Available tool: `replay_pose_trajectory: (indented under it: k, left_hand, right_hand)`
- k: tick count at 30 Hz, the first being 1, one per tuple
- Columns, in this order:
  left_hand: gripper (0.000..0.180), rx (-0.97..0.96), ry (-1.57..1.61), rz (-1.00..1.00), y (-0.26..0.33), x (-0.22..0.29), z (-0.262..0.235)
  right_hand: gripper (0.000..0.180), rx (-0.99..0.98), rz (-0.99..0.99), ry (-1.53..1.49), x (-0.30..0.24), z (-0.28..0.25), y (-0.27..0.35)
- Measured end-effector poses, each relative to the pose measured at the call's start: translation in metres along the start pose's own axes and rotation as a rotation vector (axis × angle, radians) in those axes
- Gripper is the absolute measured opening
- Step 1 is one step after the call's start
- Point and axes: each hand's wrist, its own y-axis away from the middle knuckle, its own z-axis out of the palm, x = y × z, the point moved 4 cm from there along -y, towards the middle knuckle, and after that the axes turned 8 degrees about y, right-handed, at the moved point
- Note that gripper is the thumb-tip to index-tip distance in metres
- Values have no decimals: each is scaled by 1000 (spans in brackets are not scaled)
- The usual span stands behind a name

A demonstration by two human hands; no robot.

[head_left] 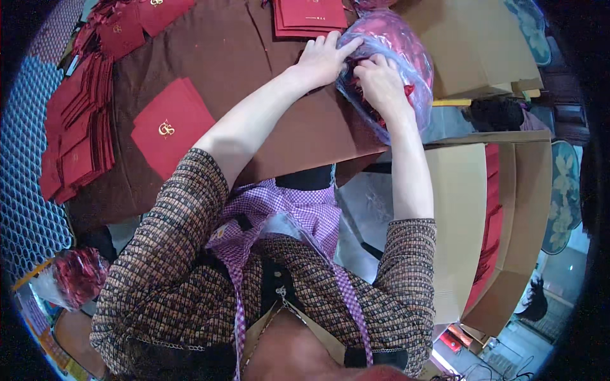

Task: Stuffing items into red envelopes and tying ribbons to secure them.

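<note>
A clear plastic bag with red contents bulges at the table's far right edge, its mouth turned toward me. My left hand grips the left rim of the mouth, index finger stretched along the plastic. Inside the opening, my right hand has its fingers bent down among the contents. Its fingertips are hidden, so what they pinch cannot be made out. A bit of red shows beside its wrist. Just left of the bag lies a stack of red cards or envelopes.
A brown cloth covers the table. Red envelopes with a gold emblem lie on it, and stacked red ones line its left edge. An open cardboard box holding red items stands right; another carton is behind.
</note>
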Motion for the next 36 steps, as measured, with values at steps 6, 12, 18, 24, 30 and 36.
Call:
replay_pose_trajectory:
  k: [6, 12, 18, 24, 30, 36]
  left_hand:
    - [67, -108, -37, 58, -9, -20, 18]
    - [70, -234, 90, 21, -17, -15, 11]
    - [40, -124, 363, 80, -10, -17, -62]
    - [21, 186, 254, -51, 85, -8, -190]
    - [26, 225, -64, -527, 215, -94, -252]
    - [38, 79, -216, -617, 247, -104, -240]
  right_hand:
    - [9, 48, -12, -248, -60, -12, 2]
    - [20, 329, -35, -587, -125, -3, 36]
    - [34, 315, -16, -565, -133, -2, 44]
    - [24, 354, -14, -630, -131, -17, 48]
    - [24, 460, 20, -611, -145, -51, 32]
    - [30, 396, -110, -1017, -206, -84, 5]
